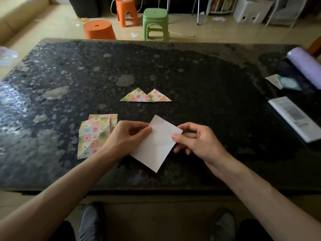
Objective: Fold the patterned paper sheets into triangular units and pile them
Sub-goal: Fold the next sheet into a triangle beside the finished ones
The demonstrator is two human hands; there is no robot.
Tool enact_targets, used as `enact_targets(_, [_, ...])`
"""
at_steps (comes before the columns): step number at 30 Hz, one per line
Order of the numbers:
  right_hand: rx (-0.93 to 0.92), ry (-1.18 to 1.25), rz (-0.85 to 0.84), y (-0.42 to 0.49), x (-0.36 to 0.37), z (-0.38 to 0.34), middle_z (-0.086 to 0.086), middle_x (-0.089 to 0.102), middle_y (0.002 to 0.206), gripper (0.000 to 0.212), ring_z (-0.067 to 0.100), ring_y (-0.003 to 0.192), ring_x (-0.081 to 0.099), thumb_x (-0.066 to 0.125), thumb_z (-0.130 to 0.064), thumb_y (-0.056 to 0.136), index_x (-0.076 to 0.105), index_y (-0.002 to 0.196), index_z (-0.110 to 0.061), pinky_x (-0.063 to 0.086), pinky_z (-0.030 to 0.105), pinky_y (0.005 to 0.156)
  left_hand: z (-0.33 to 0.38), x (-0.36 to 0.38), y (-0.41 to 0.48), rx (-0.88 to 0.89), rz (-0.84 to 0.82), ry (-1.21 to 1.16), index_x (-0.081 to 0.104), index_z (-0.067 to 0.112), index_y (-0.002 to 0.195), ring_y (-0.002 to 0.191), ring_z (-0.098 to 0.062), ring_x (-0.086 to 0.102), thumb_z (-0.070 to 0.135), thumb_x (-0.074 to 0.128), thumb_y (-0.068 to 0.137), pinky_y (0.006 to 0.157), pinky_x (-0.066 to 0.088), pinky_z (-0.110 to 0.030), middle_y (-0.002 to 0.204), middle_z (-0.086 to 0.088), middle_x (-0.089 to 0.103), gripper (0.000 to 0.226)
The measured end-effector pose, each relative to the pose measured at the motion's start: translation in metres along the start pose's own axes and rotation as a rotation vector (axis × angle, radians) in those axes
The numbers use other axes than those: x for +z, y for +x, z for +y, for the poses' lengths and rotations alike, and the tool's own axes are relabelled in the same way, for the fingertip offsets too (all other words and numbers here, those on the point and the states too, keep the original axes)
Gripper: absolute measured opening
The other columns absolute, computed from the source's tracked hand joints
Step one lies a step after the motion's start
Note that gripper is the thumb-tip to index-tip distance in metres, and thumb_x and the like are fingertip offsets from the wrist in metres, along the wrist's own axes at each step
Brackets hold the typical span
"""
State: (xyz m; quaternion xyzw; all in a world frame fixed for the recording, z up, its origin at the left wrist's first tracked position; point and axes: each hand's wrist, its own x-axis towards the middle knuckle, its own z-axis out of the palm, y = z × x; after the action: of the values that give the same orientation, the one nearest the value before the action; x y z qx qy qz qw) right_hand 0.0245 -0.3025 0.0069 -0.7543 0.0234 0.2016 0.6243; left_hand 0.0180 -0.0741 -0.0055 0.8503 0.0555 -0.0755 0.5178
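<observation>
Pinching one paper sheet, white side up, by opposite edges with left hand and right hand over the table, beside the unfolded stack. Could crease crooked — corners mismatched through uneven pull.

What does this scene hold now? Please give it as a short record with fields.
held sheet: plain white side up, one corner pointing toward the person
left hand: pinches the sheet's left edge
right hand: pinches its right corner
folded triangles: two, patterned, side by side and touching, beyond the hands
unfolded sheets: patterned stack, left of the hands
table: dark, speckled
</observation>
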Motion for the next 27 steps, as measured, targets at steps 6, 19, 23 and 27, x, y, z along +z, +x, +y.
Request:
enact_targets(6, [-0.13,-0.031,0.221,-0.002,-0.003,0.015,-0.002,0.079,0.086,0.028,0.016,0.073,0.077,0.073,-0.012,0.095,0.07,0.115,-0.032,0.055,0.024,0.058,-0.004,0.0,-0.001,0.434,0.202,0.378,0.073,0.033,0.11,0.097,-0.002,0.061,0.039,0.073,0.092,0.081,0.053,-0.025,0.104,0.018,0.062,0.019])
enact_targets(19, [-0.247,-0.305,0.132,-0.007,-0.013,0.038,-0.017,0.076,0.101,0.031,-0.007,0.092,0.072,0.084,-0.02,0.085,0.078,0.115,-0.024,0.057,0.013,0.081,-0.026,0.011,-0.009,0.613,0.046,0.747,0.079,0.034,0.11,0.1,-0.012,0.064,0.046,0.054,0.097,0.082,0.048,-0.032,0.11,0.013,0.071,0.03])
enact_targets(23, [-0.38,-0.614,0.164,-0.01,-0.02,0.038,-0.022,0.071,0.093,0.025,-0.001,0.086,0.067,0.082,-0.025,0.086,0.08,0.11,-0.033,0.052,0.013,0.071,-0.028,0.01,-0.011,0.637,0.029,0.729,0.079,0.031,0.107,0.098,-0.011,0.069,0.044,0.048,0.1,0.082,0.051,-0.033,0.109,0.012,0.074,0.035])
enact_targets(27, [-0.505,-0.864,0.166,-0.004,-0.031,0.044,-0.016,0.054,0.097,0.025,0.005,0.095,0.052,0.081,-0.03,0.085,0.079,0.109,-0.036,0.05,0.021,0.076,-0.03,0.008,-0.011,0.682,0.027,0.71,0.079,0.029,0.107,0.101,-0.008,0.069,0.04,0.054,0.101,0.085,0.053,-0.033,0.11,0.013,0.075,0.028])
